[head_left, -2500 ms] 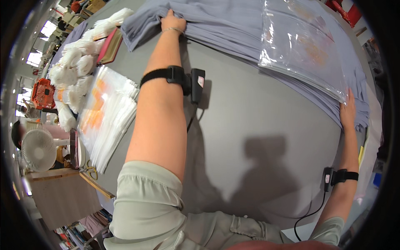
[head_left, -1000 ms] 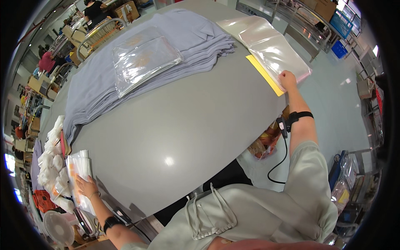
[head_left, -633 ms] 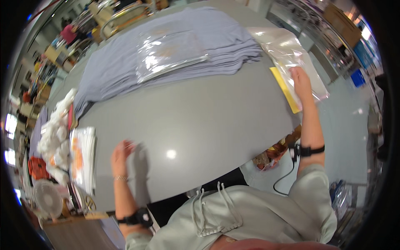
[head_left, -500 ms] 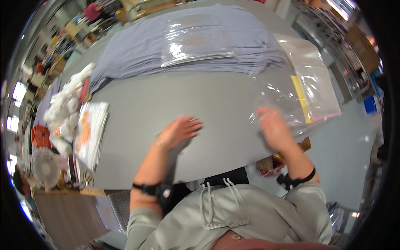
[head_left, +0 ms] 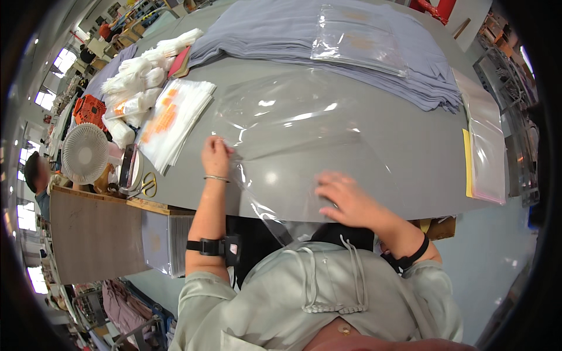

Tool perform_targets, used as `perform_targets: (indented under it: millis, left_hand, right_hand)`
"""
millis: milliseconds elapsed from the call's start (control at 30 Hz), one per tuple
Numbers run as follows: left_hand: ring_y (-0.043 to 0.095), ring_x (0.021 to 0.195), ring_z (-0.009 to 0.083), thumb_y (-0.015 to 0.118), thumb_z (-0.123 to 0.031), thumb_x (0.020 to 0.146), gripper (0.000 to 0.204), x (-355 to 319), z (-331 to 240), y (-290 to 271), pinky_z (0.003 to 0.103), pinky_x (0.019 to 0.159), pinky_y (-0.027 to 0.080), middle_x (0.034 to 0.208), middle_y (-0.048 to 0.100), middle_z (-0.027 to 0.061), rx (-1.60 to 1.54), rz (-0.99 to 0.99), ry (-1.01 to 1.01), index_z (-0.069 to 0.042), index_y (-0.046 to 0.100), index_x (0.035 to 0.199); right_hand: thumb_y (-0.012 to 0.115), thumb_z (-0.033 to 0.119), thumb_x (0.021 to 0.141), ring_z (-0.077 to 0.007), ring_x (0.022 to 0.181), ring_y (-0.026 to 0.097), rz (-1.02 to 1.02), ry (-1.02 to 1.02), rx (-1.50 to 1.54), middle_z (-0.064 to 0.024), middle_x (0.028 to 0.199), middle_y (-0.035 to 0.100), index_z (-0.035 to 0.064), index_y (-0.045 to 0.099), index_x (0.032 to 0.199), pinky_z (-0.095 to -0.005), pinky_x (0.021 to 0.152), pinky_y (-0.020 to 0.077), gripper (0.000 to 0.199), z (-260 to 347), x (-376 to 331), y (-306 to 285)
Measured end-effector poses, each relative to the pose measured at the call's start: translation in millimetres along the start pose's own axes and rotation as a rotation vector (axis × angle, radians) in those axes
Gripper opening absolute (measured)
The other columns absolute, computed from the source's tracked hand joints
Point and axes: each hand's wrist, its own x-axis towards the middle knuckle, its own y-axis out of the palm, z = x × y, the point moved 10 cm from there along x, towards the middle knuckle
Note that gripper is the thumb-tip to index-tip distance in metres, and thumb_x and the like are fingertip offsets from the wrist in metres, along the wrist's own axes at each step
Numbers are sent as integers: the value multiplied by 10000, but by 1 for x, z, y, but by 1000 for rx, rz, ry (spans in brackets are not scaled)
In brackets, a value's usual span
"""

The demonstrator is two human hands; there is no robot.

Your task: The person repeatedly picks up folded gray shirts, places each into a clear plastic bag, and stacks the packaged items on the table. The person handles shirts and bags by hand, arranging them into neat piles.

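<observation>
Pinched in the left hand's [head_left: 215, 154] grip is the near-left edge of a large clear plastic bag [head_left: 293, 137], spread flat across the grey desk [head_left: 404, 169]. Her right hand [head_left: 345, 197] presses open-palmed on the bag's near edge. Left of it lies a stack of orange-printed bags [head_left: 172, 117]; beyond, folded grey shirts [head_left: 263, 32] carry another clear bag [head_left: 358, 40].

We see a wide grey worktop [head_left: 374, 152] over a pale grey floor [head_left: 492, 257]. Bright windows [head_left: 50, 93] line the far left wall, and a white fan [head_left: 85, 155] stands by a brown cabinet [head_left: 93, 234].
</observation>
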Motion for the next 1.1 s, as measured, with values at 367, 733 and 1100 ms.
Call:
perform_targets:
  millis: [367, 733, 1100]
  left_hand:
    - [620, 660, 168, 468, 21, 850, 644, 24, 28, -1, 244, 548, 511, 905, 621, 143, -98, 227, -218, -105, 253, 1443]
    - [533, 1106, 351, 451, 109, 715, 662, 43, -64, 42, 380, 882, 474, 1352, 467, 123, 452, 99, 769, -92, 418, 1345]
    - [501, 1175, 287, 578, -109, 838, 441, 71, -41, -9, 383, 957, 428, 1283, 506, 183, 1015, -141, 386, -55, 497, 1268]
  right_hand:
    - [712, 324, 747, -323, 1200, 424, 23, 333, -378, -128, 1241, 482, 84, 448, 1303, -543, 1053, 266, 661, -16, -9, 0]
    - [731, 405, 703, -386, 1341, 238, -6, 302, -474, -164, 1437, 308, 101, 414, 1356, -566, 1076, 195, 787, -19, 2, -6]
    - [713, 378, 720, -377, 1326, 269, -84, 227, -449, -143, 1391, 366, 78, 455, 1305, -565, 1067, 216, 706, -48, 38, -16]
